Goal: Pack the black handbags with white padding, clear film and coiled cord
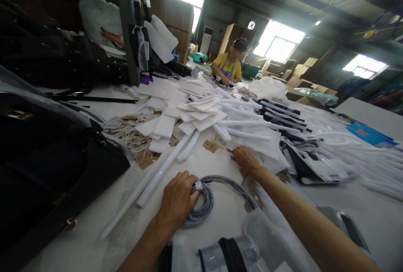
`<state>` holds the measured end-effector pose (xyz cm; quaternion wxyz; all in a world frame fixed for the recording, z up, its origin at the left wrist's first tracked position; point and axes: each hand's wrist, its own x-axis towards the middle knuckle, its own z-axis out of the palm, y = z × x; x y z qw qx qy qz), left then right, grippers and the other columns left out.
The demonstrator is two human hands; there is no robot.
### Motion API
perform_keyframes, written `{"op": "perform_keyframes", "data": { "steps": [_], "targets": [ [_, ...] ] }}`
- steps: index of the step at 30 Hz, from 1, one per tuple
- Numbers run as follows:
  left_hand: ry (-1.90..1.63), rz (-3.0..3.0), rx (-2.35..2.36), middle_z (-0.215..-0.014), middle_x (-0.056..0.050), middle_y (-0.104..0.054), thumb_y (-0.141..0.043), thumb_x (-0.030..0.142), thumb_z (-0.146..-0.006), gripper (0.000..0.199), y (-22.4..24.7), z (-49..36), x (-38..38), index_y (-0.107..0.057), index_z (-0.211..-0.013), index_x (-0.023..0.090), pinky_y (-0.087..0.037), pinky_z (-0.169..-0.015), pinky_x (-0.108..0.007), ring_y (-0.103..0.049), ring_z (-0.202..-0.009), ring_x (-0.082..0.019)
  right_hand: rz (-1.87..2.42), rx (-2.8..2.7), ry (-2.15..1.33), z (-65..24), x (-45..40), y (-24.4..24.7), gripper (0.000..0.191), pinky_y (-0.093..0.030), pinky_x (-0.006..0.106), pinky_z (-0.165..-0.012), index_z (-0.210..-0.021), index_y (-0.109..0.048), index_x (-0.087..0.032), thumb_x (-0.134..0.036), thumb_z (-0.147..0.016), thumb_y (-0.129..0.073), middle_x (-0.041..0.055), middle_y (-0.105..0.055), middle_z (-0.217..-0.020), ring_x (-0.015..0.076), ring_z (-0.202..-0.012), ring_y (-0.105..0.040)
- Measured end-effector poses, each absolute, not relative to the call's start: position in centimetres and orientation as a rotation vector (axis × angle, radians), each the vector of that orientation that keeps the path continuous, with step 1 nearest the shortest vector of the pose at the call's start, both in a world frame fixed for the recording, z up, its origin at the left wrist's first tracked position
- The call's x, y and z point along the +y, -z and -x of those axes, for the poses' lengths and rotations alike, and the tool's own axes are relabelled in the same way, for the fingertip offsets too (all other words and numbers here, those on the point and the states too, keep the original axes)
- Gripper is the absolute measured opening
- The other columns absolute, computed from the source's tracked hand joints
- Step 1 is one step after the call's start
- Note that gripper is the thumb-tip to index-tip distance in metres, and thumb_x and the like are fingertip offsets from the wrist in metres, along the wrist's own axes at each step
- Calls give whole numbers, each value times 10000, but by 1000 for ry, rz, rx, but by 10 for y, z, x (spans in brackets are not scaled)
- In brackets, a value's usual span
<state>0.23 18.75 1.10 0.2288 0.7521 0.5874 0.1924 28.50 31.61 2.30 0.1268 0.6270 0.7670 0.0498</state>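
Note:
My left hand is closed on the edge of a coiled grey strap that looks wrapped in clear plastic. A small shiny piece, apparently clear tape, sits on the coil beside my thumb, and a loop of the strap arcs away to the right. Farther forward, my right hand reaches to the edge of the white foam sheets. Its fingers are pressed together around something small and dark that I cannot make out. Just beyond its fingertips lies a clear, yellowish item. A brown tag lies to its left.
White foam sheets are piled ahead, with white foam tubes around them. Tags with strings lie to the left. A black bag fills the left side. Plastic-wrapped dark straps lie right. A person works across the table.

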Motion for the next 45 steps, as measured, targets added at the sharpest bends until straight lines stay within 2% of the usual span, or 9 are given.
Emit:
{"op": "perform_keyframes", "data": {
  "steps": [8, 13, 16, 18, 21, 24, 28, 37, 45],
  "targets": [
    [-583, -2065, 1611, -1001, -19, -659, -652, 256, -853, 152, -4, -2, 187, -681, -1002, 255, -418, -891, -326, -578, -1028, -224, -2026, 2380, -243, -290, 314, -32, 185, -405, 375, -904, -846, -712, -184, -204, -918, -544, 90, -727, -940, 235, -933, -655],
    [-607, -2057, 1655, -1047, -42, -675, -652, 249, -839, 235, -3, -3, 190, -664, -1070, 208, -417, -926, -329, -583, -1061, -235, -2451, 2701, -68, -295, 308, -49, 261, -469, 352, -776, -810, -725, -198, -441, -847, -638, 59, -700, -872, 208, -802, -623],
    [-595, -2040, 1662, -979, -32, -678, -644, 256, -836, 113, -5, -3, 190, -683, -936, 218, -431, -874, -320, -600, -1008, -231, -2761, 2856, 399, -285, 288, -72, 388, -471, 304, -585, -852, -681, -169, -553, -817, -641, 35, -681, -747, 155, -587, -574],
    [-605, -2042, 1665, -967, -33, -677, -636, 254, -836, 98, -9, -3, 189, -683, -915, 221, -434, -858, -315, -603, -1000, -228, -2817, 2925, 1066, -270, 263, -89, 395, -486, 281, -530, -851, -614, -179, -561, -787, -693, 33, -704, -754, 151, -562, -607],
    [-619, -2074, 1664, -988, -40, -673, -626, 249, -836, 123, -14, -2, 187, -686, -941, 226, -433, -864, -306, -603, -1021, -227, -2524, 2860, 1834, -237, 212, -106, 392, -580, 322, -573, -862, -508, -207, -540, -813, -707, 67, -749, -891, 198, -658, -711],
    [-599, -2058, 1682, -1021, -33, -660, -620, 268, -845, 161, -18, -1, 186, -679, -993, 245, -446, -799, -292, -631, -965, -213, -2255, 2776, 2072, -205, 164, -107, 354, -626, 382, -679, -880, -488, -218, -517, -860, -675, 67, -756, -898, 222, -731, -742],
    [-601, -2038, 1702, -1044, -20, -648, -632, 324, -861, 183, -18, 0, 186, -671, -1032, 274, -449, -748, -285, -656, -935, -210, -2006, 2768, 1913, -182, 130, -89, 285, -597, 362, -852, -931, -614, -210, -417, -802, -759, 64, -750, -964, 227, -913, -733],
    [-605, -2063, 1708, -1066, -16, -648, -608, 288, -860, 191, -22, 1, 185, -668, -1041, 283, -461, -786, -266, -662, -959, -195, -2209, 2582, 1709, -188, 125, -61, 146, -567, 296, -703, -824, -719, -198, -328, -768, -751, 37, -748, -803, 203, -751, -710],
    [-675, -2060, 1635, -1078, -32, -635, -584, 248, -835, 208, -29, 1, 181, -656, -1029, 262, -462, -760, -279, -661, -930, -204, -1517, 3322, 290, -174, 128, -57, 149, -498, 316, -660, -820, -640, -231, -226, -937, -546, 18, -669, -752, 182, -690, -616]
  ]
}}
